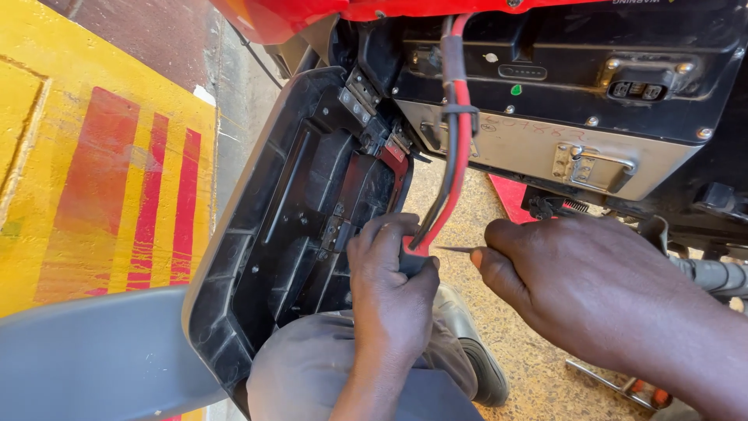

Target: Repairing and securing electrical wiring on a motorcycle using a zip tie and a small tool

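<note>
Crouching on speckled concrete floor point(538, 366) beside yellow wall with red stripes point(117, 195). Left hand point(389, 273) pinching lower end of red and black cables point(456, 148), fingers closed around it. Right hand point(576, 273) gripping thin pointed tool point(453, 249), tip just beside cable end. Hanging open at left: black plastic cover point(288, 226). Sitting above: silver battery box point(545, 148).

Left hand point(389, 273) on cable point(456, 148), right hand point(576, 281) beside

cable end point(415, 251) perhaps inside left hand point(389, 281)
</note>
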